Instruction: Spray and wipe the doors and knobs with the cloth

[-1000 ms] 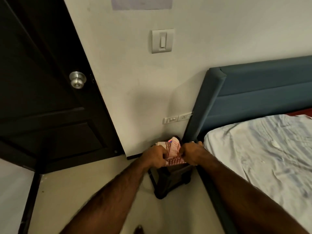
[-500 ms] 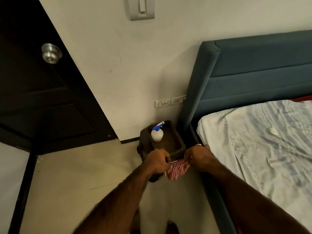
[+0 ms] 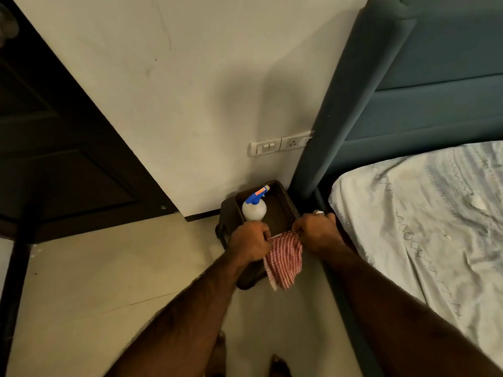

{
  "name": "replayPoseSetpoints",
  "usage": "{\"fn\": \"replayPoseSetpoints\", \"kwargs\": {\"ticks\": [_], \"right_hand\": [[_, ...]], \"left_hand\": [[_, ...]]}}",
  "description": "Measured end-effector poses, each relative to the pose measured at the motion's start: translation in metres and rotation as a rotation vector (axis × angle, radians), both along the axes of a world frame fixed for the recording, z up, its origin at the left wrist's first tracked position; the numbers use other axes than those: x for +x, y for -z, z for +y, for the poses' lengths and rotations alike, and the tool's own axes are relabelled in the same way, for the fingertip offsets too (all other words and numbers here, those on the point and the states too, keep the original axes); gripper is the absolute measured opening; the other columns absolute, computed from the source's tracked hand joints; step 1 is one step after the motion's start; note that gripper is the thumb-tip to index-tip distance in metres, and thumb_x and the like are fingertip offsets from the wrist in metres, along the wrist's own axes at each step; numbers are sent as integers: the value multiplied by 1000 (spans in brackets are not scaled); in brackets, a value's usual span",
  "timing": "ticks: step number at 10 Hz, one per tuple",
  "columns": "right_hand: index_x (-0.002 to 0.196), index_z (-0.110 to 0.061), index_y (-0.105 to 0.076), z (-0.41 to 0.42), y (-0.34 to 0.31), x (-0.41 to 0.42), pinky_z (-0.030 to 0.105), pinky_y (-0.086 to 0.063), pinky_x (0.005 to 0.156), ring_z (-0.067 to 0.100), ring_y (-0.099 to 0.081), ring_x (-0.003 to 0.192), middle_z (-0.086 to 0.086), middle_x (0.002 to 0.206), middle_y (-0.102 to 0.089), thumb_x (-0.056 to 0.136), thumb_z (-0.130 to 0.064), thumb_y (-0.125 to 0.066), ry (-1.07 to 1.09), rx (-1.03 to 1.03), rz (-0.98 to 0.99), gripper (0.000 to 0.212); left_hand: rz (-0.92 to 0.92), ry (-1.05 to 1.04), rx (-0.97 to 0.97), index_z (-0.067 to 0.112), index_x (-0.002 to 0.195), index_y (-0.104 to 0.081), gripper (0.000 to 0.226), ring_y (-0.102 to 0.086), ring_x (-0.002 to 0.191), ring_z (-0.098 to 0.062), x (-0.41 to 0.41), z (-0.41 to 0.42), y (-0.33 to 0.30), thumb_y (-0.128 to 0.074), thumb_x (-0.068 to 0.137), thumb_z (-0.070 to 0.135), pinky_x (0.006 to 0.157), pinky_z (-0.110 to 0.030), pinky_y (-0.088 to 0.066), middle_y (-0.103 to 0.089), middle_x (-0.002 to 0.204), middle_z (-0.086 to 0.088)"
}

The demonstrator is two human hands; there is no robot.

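While both forearms reach forward from the bottom edge, pinching the red-and-white checked cloth (image 3: 284,261) by its top edge between two fists: left hand (image 3: 251,242) curled tight on the left corner, right hand (image 3: 317,232) curled on the right corner, top hem pulled taut between, the rest hanging loose and crumpled below. Held above the near rim of the dark brown perforated plastic basket (image 3: 284,198) — not resting in it. Bare toes just visible at the bottom edge, on the pale tiled floor (image 3: 81,281).

Inside the basket, at its far left corner, standing upright: white round spray bottle with a blue trigger head (image 3: 254,205), nozzle aimed toward the wall, well clear of either hand. Basket wedged on the floor between wall and bed.

To the right, just beside the right wrist: mattress under a pale blue-grey patterned sheet (image 3: 424,219), and behind it a padded teal fabric headboard (image 3: 424,85).

Farther back, on the cream painted wall (image 3: 190,91), low down — a white switch-and-socket plate (image 3: 280,145), partly tucked behind the headboard's edge. Far left: dark brown panelled wooden door (image 3: 60,148); at the top left corner a blurred metallic shape, too cut off to identify.
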State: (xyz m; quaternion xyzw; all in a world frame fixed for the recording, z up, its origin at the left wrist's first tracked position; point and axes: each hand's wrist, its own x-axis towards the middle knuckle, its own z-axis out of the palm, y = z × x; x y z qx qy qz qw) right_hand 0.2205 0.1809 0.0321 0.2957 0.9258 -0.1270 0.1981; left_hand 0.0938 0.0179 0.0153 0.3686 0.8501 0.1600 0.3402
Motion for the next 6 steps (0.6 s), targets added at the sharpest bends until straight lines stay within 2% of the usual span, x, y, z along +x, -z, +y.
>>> {"fn": "replayPoseSetpoints", "kwargs": {"ticks": [3,4,6], "right_hand": [[118,-40,-71,27,87,-58,49,-32,103,20,-51,116,-7,120,-65,104,-48,-55,0,63,72,22],[115,-37,-72,33,101,-61,49,-34,105,22,-51,118,-3,120,-62,102,-42,-59,-15,90,50,19],[115,-36,-69,27,97,-53,48,-34,107,23,-51,121,-3,122,-60,100,-46,-63,7,79,73,19]], "left_hand": [[190,-133,-83,21,128,-67,32,-66,115,-28,-43,37,97,-70,98,34,102,-48,-57,-71,121,-2],[214,-145,-104,20,127,-66,31,-64,120,-29,-40,42,116,-70,98,30,106,-47,-55,-68,125,-4],[313,-182,-36,21,120,-67,29,-67,112,-23,-28,28,106,-70,98,39,97,-41,-59,-67,118,-3]]}}
